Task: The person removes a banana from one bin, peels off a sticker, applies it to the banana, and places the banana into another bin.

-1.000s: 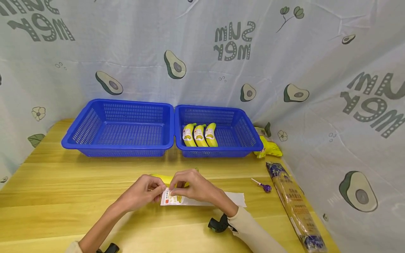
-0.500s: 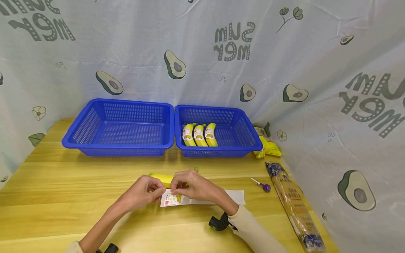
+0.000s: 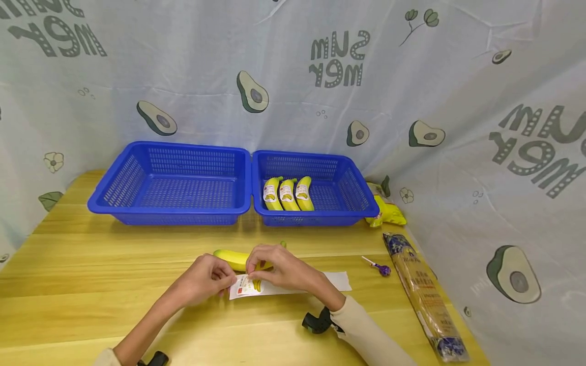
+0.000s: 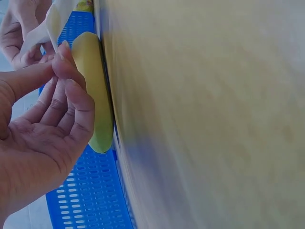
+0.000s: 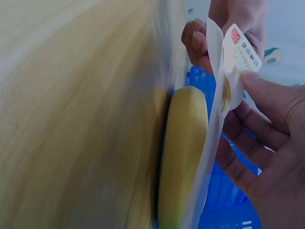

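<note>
My left hand [image 3: 203, 279] pinches the left end of a white backing strip [image 3: 336, 280] between thumb and fingers. On that end is a white banana-print label [image 3: 244, 287], partly lifted off the backing in the right wrist view. The label's free edge [image 5: 240, 52] stands away from the strip there. My right hand [image 3: 284, 269] pinches the label, its thumb [image 5: 259, 83] lying against the printed side. Just behind both hands, a yellow banana [image 3: 229, 258] lies on the table, partly covered by the right hand. It shows no label on its visible part.
Two blue baskets [image 3: 169, 210] stand side by side at the back; the right basket [image 3: 316, 214] holds several labelled bananas [image 3: 288, 195]. To the right lie a purple lollipop [image 3: 383, 270], a long noodle packet [image 3: 423, 295] and a yellow bag [image 3: 391, 213].
The strip has shifted slightly left with both hands, which keep their pinches. A little more of the banana's left end shows behind them. The baskets and their bananas stay put.
</note>
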`<state>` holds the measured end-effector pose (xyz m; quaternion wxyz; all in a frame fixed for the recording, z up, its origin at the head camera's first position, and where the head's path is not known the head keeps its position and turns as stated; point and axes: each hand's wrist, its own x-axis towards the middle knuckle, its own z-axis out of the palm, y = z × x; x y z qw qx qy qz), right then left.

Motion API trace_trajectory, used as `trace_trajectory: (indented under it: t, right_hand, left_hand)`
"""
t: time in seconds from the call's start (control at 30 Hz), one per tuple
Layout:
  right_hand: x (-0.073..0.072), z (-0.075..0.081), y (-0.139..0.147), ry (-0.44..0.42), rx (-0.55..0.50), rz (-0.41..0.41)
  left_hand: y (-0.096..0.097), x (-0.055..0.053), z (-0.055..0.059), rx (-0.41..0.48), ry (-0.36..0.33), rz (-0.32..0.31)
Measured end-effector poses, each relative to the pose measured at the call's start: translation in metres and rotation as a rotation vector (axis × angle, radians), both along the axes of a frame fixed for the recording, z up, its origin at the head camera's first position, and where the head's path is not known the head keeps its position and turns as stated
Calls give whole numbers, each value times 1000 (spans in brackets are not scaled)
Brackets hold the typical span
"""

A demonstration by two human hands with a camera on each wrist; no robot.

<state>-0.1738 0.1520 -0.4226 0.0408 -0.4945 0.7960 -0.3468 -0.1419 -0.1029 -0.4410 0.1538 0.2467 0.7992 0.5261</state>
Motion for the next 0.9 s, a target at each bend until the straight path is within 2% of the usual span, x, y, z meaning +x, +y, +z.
trace_trajectory:
  t: [0.2,0.4,0.77,0.9]
  right_hand:
    - [-1,2,0,-30,-11,6]
    - [-1,5,1,-66,14,-8]
    - [-5,9,-2,-96,12,9]
    - [-7,9,-2,-120,0,17]
  left_hand:
    - [0,2,1,-41,0,17]
    - [2,5,1,-96,49,13]
    - [5,6,-1,-113,62,-6]
    - [4,7,-1,-149,74,17]
